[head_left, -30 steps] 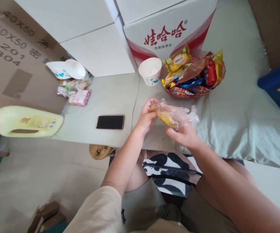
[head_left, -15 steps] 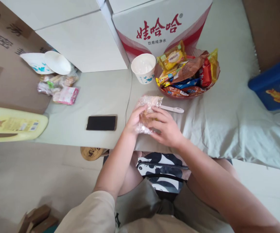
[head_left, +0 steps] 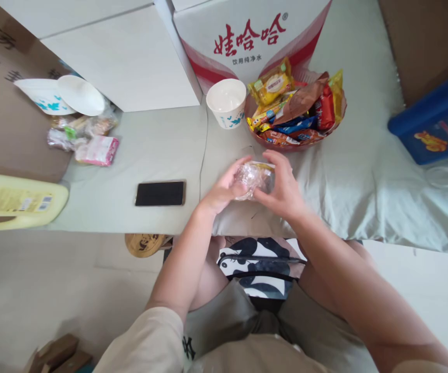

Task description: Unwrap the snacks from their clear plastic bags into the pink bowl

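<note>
A crinkled clear plastic packet (head_left: 251, 178) with something brownish-yellow inside is held just above the cloth, between both hands. My left hand (head_left: 224, 190) grips its left side, thumb on the near face and fingers behind. My right hand (head_left: 285, 189) curves around the right side, with thumb and fingers spread about the packet. Just beyond the hands stand a white paper cup (head_left: 227, 111) with blue print and a reddish bowl (head_left: 260, 141) heaped with wrapped snacks. The exact contents of the packet are blurred.
A black phone (head_left: 160, 193) lies left of my hands. Farther left are paper bowls (head_left: 82, 96), small wrapped packs (head_left: 97, 151) and a pale yellow jug (head_left: 17, 201). A white-and-red carton (head_left: 247, 41) stands behind; a blue container (head_left: 435, 127) is at right.
The packet is bunched up smaller and turned in my hands. My right hand has moved from over its top to its right side, fingers wider apart. The white stick beside it is now hidden.
</note>
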### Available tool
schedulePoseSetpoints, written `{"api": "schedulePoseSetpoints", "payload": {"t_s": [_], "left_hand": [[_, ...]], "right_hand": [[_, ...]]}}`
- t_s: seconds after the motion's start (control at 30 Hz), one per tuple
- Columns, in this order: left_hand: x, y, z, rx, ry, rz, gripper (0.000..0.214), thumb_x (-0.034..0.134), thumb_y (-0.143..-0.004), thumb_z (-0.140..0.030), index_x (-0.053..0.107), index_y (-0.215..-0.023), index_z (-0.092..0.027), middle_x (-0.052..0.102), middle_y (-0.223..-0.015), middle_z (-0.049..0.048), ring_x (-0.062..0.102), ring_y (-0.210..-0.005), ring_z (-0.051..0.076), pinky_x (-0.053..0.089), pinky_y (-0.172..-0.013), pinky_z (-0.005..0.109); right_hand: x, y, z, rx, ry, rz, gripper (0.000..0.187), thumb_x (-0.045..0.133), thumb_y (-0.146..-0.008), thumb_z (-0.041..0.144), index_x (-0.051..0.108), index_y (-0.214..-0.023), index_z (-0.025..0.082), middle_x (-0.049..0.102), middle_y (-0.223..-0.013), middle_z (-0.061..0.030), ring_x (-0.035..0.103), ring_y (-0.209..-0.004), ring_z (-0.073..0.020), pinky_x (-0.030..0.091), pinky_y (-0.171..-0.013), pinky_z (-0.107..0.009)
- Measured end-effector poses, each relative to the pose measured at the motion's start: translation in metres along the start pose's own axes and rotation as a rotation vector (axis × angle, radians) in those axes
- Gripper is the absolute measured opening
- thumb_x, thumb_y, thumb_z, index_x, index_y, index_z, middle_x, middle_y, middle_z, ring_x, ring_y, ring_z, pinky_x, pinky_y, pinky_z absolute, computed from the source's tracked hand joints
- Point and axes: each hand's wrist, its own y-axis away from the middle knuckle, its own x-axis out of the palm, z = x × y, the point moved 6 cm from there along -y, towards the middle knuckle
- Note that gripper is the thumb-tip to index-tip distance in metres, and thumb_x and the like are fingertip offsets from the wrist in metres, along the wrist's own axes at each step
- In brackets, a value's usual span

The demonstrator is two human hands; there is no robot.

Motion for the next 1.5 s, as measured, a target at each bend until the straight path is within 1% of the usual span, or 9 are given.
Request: {"api": "schedulePoseSetpoints", "payload": {"t_s": [0.13,0.37,0.57,0.67,0.8,0.93,1.23,1.37,1.5], "left_hand": [[-0.008,0.008,-0.004,-0.062,-0.260,0.071,0.105,0.091,-0.062,-0.032,0.042,-0.155,-0.027,0.054,-0.150,0.0155,0.056,-0.136,0.039,0.047,-0.112,0.050],[-0.037,0.012,-0.010,0.111,-0.094,-0.333,0.086,0.094,-0.060,-0.037,0.052,-0.134,-0.033,0.068,-0.129,0.0076,0.073,-0.096,0.022,0.059,-0.084,0.034],[-0.003,0.002,0.008,0.112,0.137,-0.388,0.075,0.092,-0.064,-0.044,0.054,-0.127,-0.034,0.068,-0.125,0.0042,0.070,-0.108,0.023,0.059,-0.083,0.031],[0.000,0.001,0.006,0.074,0.144,-0.411,0.075,0.092,-0.063,-0.040,0.055,-0.128,-0.035,0.068,-0.128,0.0034,0.069,-0.108,0.023,0.059,-0.074,0.027],[-0.034,0.006,-0.005,0.159,0.177,-0.674,0.066,0.089,-0.066,-0.035,0.056,-0.123,-0.036,0.070,-0.119,0.0007,0.070,-0.094,0.017,0.055,-0.069,0.024],[-0.057,0.012,-0.008,0.145,0.179,-0.844,0.061,0.084,-0.068,-0.023,0.055,-0.120,-0.036,0.070,-0.113,-0.0008,0.068,-0.084,0.013,0.054,-0.068,0.024],[-0.061,0.017,-0.013,0.246,0.022,-0.835,0.073,0.078,-0.066,-0.013,0.047,-0.129,-0.031,0.064,-0.128,0.0066,0.066,-0.109,0.020,0.055,-0.083,0.028],[-0.050,0.011,-0.009,0.299,-0.180,-0.704,0.082,0.084,-0.064,-0.017,0.044,-0.135,-0.029,0.060,-0.136,0.0103,0.062,-0.123,0.024,0.051,-0.103,0.036],[-0.053,0.005,-0.012,0.282,-0.140,-0.610,0.078,0.087,-0.066,-0.032,0.047,-0.133,-0.035,0.061,-0.137,0.0077,0.061,-0.126,0.027,0.055,-0.098,0.040]], "right_hand": [[0.010,0.001,-0.007,0.108,-0.133,0.211,0.075,0.069,-0.077,0.034,0.041,-0.145,0.023,0.067,-0.127,-0.0141,0.066,-0.114,-0.0331,0.054,-0.096,-0.050],[0.012,0.004,-0.004,0.273,-0.236,0.203,0.067,0.068,-0.082,0.046,0.046,-0.139,0.020,0.069,-0.115,-0.0118,0.068,-0.089,-0.0248,0.055,-0.075,-0.038],[0.003,0.003,-0.003,0.450,0.029,0.119,0.045,0.067,-0.080,0.060,0.057,-0.099,0.021,0.065,-0.074,-0.0029,0.060,-0.065,-0.0222,0.045,-0.060,-0.034],[-0.004,-0.002,-0.002,0.330,0.090,0.112,0.036,0.060,-0.087,0.054,0.061,-0.099,0.020,0.068,-0.082,-0.0062,0.061,-0.070,-0.0223,0.047,-0.065,-0.035],[-0.017,-0.007,-0.007,0.135,0.313,0.020,0.028,0.046,-0.095,0.032,0.067,-0.108,0.019,0.072,-0.107,-0.0133,0.063,-0.101,-0.0293,0.048,-0.091,-0.044],[-0.012,-0.010,-0.022,0.192,0.553,0.099,0.038,0.047,-0.092,0.022,0.066,-0.125,0.014,0.067,-0.127,-0.0181,0.056,-0.118,-0.0357,0.043,-0.099,-0.050],[-0.012,-0.006,-0.019,0.420,0.400,0.143,0.037,0.035,-0.102,0.037,0.068,-0.099,0.020,0.072,-0.085,-0.0109,0.062,-0.076,-0.0263,0.043,-0.071,-0.035],[-0.005,-0.003,-0.004,0.253,0.180,0.140,0.038,0.035,-0.101,0.043,0.065,-0.089,0.023,0.069,-0.075,-0.0062,0.063,-0.070,-0.0228,0.044,-0.069,-0.032],[0.007,-0.002,-0.002,0.174,0.195,0.173,0.036,0.038,-0.100,0.043,0.068,-0.094,0.024,0.072,-0.078,-0.0072,0.066,-0.072,-0.0250,0.044,-0.067,-0.033]]}}
